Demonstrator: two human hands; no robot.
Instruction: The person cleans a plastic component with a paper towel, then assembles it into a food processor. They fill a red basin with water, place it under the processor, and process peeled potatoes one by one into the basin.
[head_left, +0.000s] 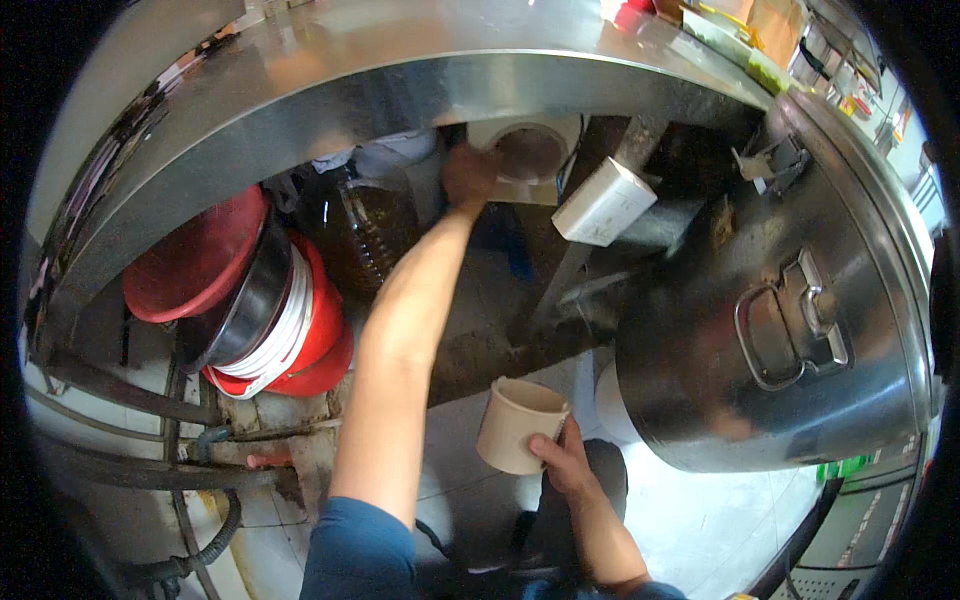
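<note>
My right hand (566, 457) grips the side of a beige cylindrical container (517, 435), thumb on its outer wall. It is held low, in front of my leg. My left hand (469, 176) reaches under the steel counter (420, 90), at the left side of a cream-coloured unit (517, 193) with a round opening. Shadow and blur hide its fingers, so their grip is unclear. A large clear plastic jug (367, 217) with dark contents stands to the left of this forearm. To the right of the cream unit is a white box (604, 202).
A large steel pot (697, 405) with a side handle (772, 345) occupies the right. At left, a red plastic basin (199, 262), a black basin (251, 307) and a red bucket (319, 330) are stacked and tilted. Pipes and a grey hose (221, 536) run below them.
</note>
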